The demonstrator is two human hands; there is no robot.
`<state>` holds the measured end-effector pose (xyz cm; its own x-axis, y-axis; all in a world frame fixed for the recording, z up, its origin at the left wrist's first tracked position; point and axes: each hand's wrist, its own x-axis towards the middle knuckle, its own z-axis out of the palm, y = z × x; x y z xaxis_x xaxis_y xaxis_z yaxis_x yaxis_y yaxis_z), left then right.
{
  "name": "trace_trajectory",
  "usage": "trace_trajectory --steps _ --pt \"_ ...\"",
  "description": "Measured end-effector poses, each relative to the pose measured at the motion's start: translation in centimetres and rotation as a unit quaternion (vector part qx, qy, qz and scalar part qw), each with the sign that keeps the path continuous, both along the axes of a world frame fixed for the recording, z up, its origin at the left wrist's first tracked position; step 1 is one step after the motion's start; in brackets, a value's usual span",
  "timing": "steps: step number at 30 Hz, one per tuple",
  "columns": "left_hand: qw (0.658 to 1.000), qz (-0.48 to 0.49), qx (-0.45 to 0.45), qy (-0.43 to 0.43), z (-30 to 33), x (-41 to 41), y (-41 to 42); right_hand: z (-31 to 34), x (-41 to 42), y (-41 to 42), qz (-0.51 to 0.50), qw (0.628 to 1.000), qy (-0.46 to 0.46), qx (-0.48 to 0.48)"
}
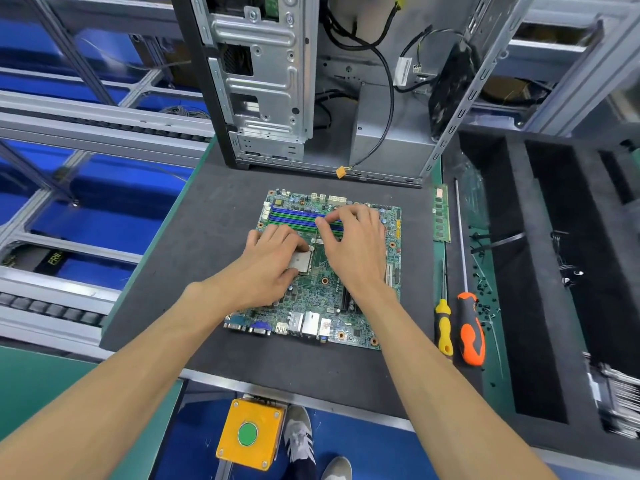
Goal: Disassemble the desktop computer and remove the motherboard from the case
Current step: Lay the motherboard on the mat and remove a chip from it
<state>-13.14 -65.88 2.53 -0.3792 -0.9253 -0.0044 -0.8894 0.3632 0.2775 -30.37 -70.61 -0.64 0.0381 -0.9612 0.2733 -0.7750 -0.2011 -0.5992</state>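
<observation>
The green motherboard lies flat on the dark foam mat, out of the case. The open metal computer case stands upright behind it, with loose black cables hanging inside. My left hand rests over the silver CPU in its socket, fingers curled around its edges. My right hand hovers over the board just right of the CPU, thumb and fingers bent near the blue and green memory slots; whether it holds anything I cannot tell.
A memory stick lies on the green table right of the mat. Beside it lie a yellow screwdriver, an orange screwdriver and several small black screws. A black foam tray fills the right side. A yellow box with a green button sits below the table edge.
</observation>
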Motion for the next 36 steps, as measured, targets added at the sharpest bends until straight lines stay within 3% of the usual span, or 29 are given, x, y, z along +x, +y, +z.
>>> trace_trajectory --steps 5,16,36 --pt "0.999 -0.024 0.02 -0.026 1.0 -0.3 -1.2 0.1 0.0 0.0 -0.003 1.0 0.004 0.004" --pt "0.999 -0.012 0.03 0.016 0.4 -0.3 -0.6 0.3 0.4 -0.2 -0.031 0.999 0.033 0.005" --pt "0.999 -0.033 -0.014 0.018 0.3 0.5 -0.3 0.0 0.9 -0.2 -0.049 0.996 0.064 -0.022"
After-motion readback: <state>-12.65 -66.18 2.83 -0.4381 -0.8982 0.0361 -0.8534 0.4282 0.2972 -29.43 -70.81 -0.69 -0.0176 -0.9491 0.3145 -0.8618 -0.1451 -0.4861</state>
